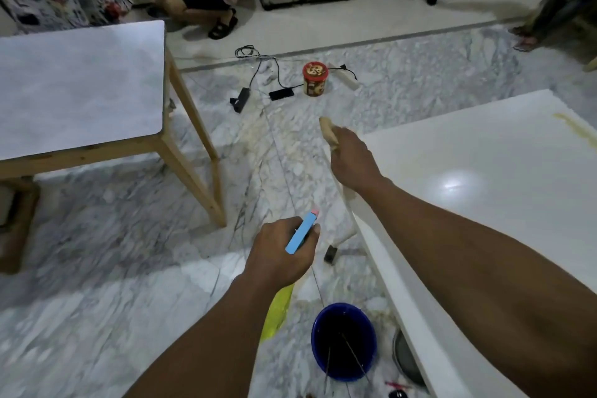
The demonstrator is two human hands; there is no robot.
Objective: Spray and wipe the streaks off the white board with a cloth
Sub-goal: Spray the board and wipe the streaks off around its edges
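White and glossy, the board [478, 178] fills the right side of the view, lying flat with its near edge running down toward the lower right; a yellowish-brown streak [573, 124] marks its far right part, and a bright light reflection sits near its middle. The right arm reaches forward along the board's left edge, forearm extended and nearly straight, and the right hand [352, 160] is seen from the back at the board's far left corner, fingers curled tight around a beige cloth [328, 132] whose rolled end pokes out past the knuckles. The left arm comes up from the bottom centre, bent slightly inward, and the left hand [279, 252] hovers over the marble floor [129, 300], well clear of the board, closed on a slim light-blue spray bottle [302, 234] with a pink tip; the bottle slants up and to the right, thumb pressed along its side. Below the left wrist lies something yellow [277, 310], and just beside it stands a dark blue bucket [344, 341] on the floor next to the board's edge. A marble-topped wooden table [80, 87] stands to the left, apart from both hands.
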